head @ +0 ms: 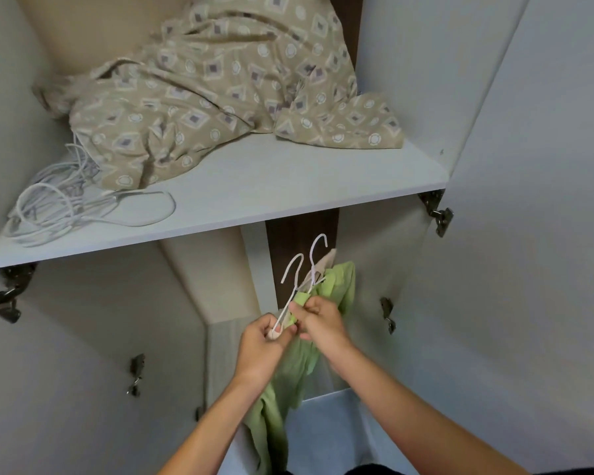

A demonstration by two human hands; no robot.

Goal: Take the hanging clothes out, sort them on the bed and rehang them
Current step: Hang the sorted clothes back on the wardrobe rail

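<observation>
A light green garment [336,289] hangs inside the open wardrobe, draping down past my wrists. Two white hangers [294,274] stick up from it, hooks pointing upward, below the shelf. My left hand [263,341] is shut on the lower end of one white hanger. My right hand [318,318] pinches the green fabric beside the hangers. A bit of beige cloth [328,260] shows behind the green one. The rail is hidden.
A white shelf [288,190] above carries a crumpled beige patterned cover [213,97] and a tangle of white hangers [66,204]. Both wardrobe doors [528,234] stand open left and right, with metal hinges [441,217] on their inner edges.
</observation>
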